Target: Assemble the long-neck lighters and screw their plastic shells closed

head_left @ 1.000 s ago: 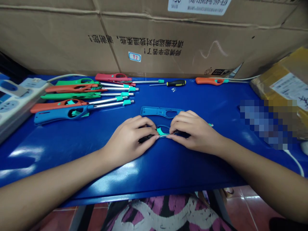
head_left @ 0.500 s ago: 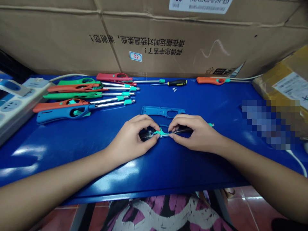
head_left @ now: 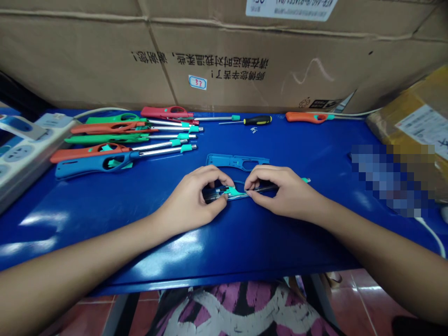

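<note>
An opened lighter with a long nozzle [head_left: 236,191] lies on the blue table between my hands, its inner parts and green trigger showing. My left hand [head_left: 198,196] is closed in a pinch on the lighter's handle end, thumb and fingers just beside the trigger. With thumb and forefinger together, my right hand [head_left: 282,191] pinches at the lighter near the start of its nozzle; whether a wire is between those fingertips I cannot make out. The nozzle's green tip sticks out behind my right hand. Just beyond lies a loose blue handle half [head_left: 229,161], hollow side up.
Several assembled lighters [head_left: 101,149] lie at the left, beside a white power strip [head_left: 38,140]. A screwdriver [head_left: 258,120], small screws [head_left: 254,130] and an orange lighter [head_left: 305,117] lie along the back, before a large cardboard box [head_left: 224,46]. A taped parcel [head_left: 416,121] stands right.
My left fingertips have drawn slightly left off the green trigger, so more of it shows. The right hand stays almost in place at the lighter.
</note>
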Demonstrator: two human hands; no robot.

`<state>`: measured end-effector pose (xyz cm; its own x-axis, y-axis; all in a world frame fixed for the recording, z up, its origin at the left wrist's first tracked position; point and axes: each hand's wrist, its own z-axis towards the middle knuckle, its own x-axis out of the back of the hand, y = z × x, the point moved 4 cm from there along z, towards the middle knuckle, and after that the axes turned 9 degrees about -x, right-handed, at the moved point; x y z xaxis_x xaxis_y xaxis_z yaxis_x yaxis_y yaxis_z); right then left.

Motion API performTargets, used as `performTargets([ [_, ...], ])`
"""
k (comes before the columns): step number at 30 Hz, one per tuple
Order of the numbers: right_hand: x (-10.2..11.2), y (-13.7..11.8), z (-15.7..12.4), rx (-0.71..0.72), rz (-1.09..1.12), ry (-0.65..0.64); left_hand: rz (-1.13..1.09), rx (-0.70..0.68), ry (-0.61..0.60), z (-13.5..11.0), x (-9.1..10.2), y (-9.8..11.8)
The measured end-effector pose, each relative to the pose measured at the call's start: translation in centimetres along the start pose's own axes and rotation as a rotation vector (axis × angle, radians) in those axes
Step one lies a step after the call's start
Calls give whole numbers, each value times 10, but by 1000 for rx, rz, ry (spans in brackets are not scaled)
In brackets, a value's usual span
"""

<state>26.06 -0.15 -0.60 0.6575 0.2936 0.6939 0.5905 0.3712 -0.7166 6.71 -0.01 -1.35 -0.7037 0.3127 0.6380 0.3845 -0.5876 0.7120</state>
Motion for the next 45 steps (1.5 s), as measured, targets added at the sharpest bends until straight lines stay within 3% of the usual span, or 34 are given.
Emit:
performTargets([
  [5, 0, 0, -1, 2, -3, 1, 10, -61, -145, 2, 15, 5],
  [11, 2, -4, -4, 140, -167, 39, 536, -373, -282, -3, 32, 21],
  [15, 1, -13, -10, 286, -290, 95, 596, -451, -315, -10, 28, 25],
  [24, -9, -20, -14, 405, -605, -20, 661, -491, -390, -15, 39, 30],
  [31, -17, -33, -24, 546, -884, 31, 707, -486, -491, -19, 36, 31],
  [36, -16, -35, -23, 523, -861, 14, 723, -496, -458, -22, 34, 34],
  [45, -9, -23, -18, 419, -564, -83, 740, -475, -493, -21, 35, 34],
])
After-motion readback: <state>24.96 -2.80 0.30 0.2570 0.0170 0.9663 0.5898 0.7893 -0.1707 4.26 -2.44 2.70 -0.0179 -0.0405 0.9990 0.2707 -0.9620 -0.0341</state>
